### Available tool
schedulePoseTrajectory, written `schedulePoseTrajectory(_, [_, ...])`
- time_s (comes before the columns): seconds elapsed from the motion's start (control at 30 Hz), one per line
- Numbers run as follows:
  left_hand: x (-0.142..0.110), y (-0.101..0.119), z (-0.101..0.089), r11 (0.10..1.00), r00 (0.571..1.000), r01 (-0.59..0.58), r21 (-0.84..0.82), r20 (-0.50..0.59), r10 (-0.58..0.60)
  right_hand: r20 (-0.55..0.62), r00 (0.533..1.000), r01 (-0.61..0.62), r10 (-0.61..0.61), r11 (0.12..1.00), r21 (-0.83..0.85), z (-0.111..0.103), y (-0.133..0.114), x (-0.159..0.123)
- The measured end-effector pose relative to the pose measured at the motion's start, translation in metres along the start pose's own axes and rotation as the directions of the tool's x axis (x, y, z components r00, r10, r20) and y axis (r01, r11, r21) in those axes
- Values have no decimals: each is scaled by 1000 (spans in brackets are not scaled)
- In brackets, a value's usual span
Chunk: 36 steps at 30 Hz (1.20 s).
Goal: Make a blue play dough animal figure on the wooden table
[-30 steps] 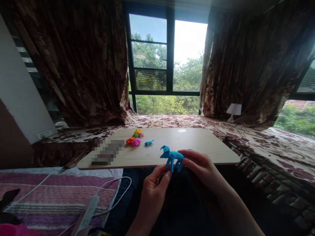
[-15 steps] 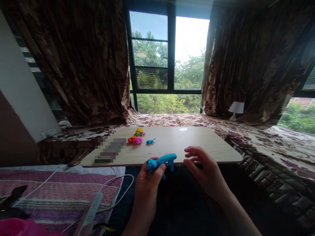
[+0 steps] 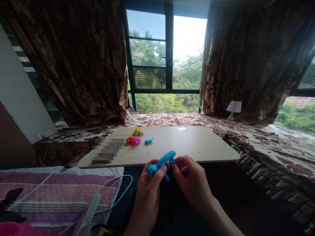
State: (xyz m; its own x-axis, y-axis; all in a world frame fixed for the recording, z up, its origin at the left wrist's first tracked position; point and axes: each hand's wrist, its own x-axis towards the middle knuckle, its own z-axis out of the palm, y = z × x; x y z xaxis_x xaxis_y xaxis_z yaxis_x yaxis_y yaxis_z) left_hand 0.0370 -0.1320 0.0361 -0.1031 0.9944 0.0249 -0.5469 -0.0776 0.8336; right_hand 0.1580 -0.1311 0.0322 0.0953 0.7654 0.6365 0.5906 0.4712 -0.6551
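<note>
A blue clay animal figure (image 3: 164, 160) with a head, a long body and legs is held above my lap, just in front of the table's near edge. My left hand (image 3: 151, 180) is closed around its head end, thumb lying on its side. At the other end my right hand (image 3: 190, 173) pinches a leg between thumb and fingertips. On the table (image 3: 192, 147) lies a small piece of blue clay (image 3: 149, 141). Left of it are lumps of pink clay (image 3: 136, 140), orange clay (image 3: 130, 139), green clay (image 3: 135, 134) and yellow clay (image 3: 137, 130).
A blurred-out flat dark object (image 3: 108, 151) lies at the table's left end. A power strip (image 3: 90, 209) with white cables rests on the striped bedding (image 3: 61, 186) at left. Behind the table is a cloth-covered sill with a small lamp (image 3: 233, 108).
My right hand has moved left and closed on a leg of the blue figure; before, it was apart with open fingers. The figure has tilted a little. The view has shifted slightly.
</note>
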Motion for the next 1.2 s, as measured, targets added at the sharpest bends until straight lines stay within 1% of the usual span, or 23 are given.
schedulePoseTrajectory(0.13, [-1,0,1,1000,1000,-8,27,20,7,-21,1000,-4,5,1000,11,2,1,0])
schedulePoseTrajectory(0.27, [0,1,0,998,1000,-25,66,18,24,-18,999,29,-29,999,18,0,2,0])
schedulePoseTrajectory(0.4, [0,1,0,1000,1000,-6,17,12,6,-7,999,48,-49,998,-44,-3,0,0])
schedulePoseTrajectory(0.5, [-1,1,1,999,1000,27,-22,16,-27,-11,999,31,-32,999,-28,-3,-1,0])
schedulePoseTrajectory(0.6, [-3,1,2,999,999,44,-27,12,-44,-37,999,15,-15,1000,-19,-2,-2,1])
schedulePoseTrajectory(0.7, [-5,1,2,998,998,59,-27,17,-59,-43,999,26,-28,999,-37,-4,-3,2])
schedulePoseTrajectory(0.8, [-6,1,2,996,996,85,-42,30,-83,-19,998,55,-56,998,-39,-6,-2,3])
schedulePoseTrajectory(1.0, [-5,4,4,997,998,54,-51,21,-53,-1,996,93,-94,995,-19,-9,1,4])
schedulePoseTrajectory(1.2, [-2,4,2,992,996,82,-97,29,-80,-2,995,102,-102,995,-14,-10,5,1])
